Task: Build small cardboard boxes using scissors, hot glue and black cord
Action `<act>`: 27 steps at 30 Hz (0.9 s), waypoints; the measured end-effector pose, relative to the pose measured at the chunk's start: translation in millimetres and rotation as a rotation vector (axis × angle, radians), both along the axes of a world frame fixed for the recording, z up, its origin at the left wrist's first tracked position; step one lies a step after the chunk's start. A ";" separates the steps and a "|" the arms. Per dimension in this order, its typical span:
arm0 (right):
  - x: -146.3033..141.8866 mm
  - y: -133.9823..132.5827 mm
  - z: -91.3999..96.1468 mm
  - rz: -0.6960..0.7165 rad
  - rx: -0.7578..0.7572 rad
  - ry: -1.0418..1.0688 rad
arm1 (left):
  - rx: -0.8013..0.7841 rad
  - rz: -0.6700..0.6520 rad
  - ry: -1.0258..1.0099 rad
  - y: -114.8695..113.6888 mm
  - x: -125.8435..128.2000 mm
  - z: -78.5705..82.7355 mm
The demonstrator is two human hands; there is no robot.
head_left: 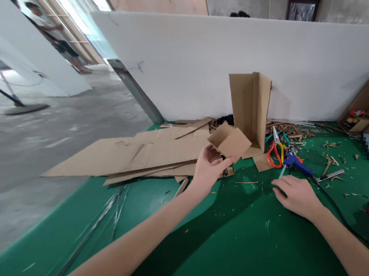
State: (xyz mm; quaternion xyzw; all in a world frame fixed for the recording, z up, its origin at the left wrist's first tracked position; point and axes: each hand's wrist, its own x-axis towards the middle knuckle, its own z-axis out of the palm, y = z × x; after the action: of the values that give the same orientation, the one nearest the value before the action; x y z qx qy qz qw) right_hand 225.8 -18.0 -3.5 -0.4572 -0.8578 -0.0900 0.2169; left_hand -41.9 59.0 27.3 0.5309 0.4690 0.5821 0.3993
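The left hand [209, 169] is pinching a folded cardboard piece [230, 142] just before the upright cardboard [250, 105] — seemingly fitting it. The right hand [297, 194] is lying flat, empty, right of that upright — any gluing is calling for grasping the glue gun [295, 163] nearby.

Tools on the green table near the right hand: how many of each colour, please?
Orange-handled: 1, scissors
Blue: 1, glue gun
Bare metal: 1, flat blade
Total: 3. A teal handle behind the scissors is too hidden to count.
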 end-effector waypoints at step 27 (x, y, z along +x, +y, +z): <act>-41.6 83.4 19.1 -0.069 -0.193 -0.278 | 0.226 -0.341 0.348 -14.7 -9.8 6.8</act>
State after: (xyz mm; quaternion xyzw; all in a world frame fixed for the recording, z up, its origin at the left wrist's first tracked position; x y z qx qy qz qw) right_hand 184.1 65.4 15.6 -0.4881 -0.8680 -0.0770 0.0479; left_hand -51.7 44.4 34.0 0.7356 0.3663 0.4551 0.3430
